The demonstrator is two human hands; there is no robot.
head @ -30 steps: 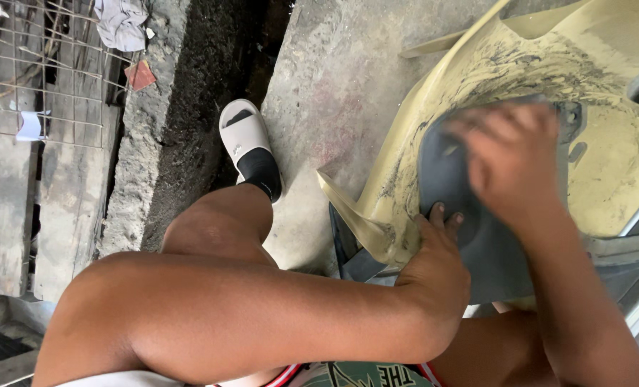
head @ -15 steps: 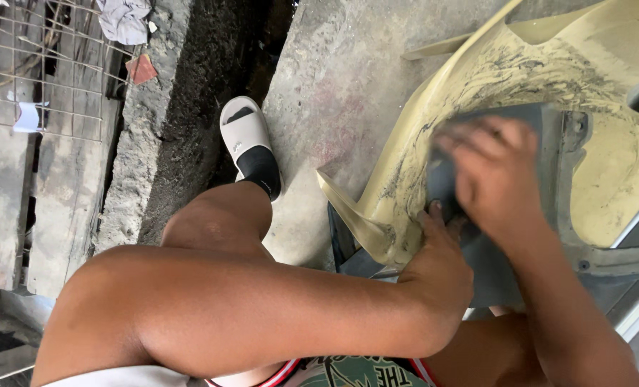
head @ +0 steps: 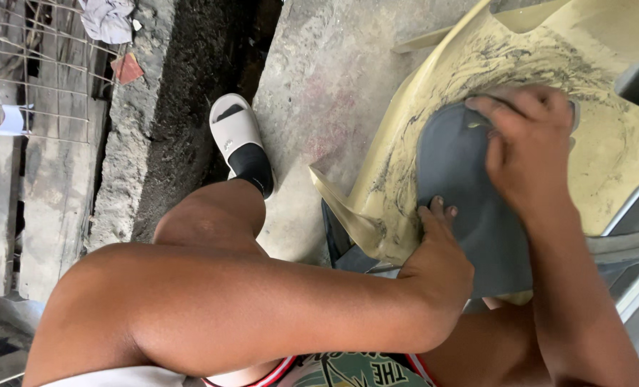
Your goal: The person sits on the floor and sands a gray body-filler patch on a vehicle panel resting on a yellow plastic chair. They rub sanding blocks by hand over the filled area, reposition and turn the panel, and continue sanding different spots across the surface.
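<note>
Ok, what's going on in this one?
A person is bent over a yellow body panel smeared with dark residue. The right hand lies flat on a grey abrasive sheet spread over the panel's curved surface, and the left hand braces the panel's lower edge, its fingers touching the sheet. One foot in a white slide sandal rests on the concrete floor.

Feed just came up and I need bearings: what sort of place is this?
Probably an outdoor or open repair yard for vehicle body parts: a yellowish body panel smeared with sanding residue, rough concrete floor, and wire mesh over old planks.
</note>
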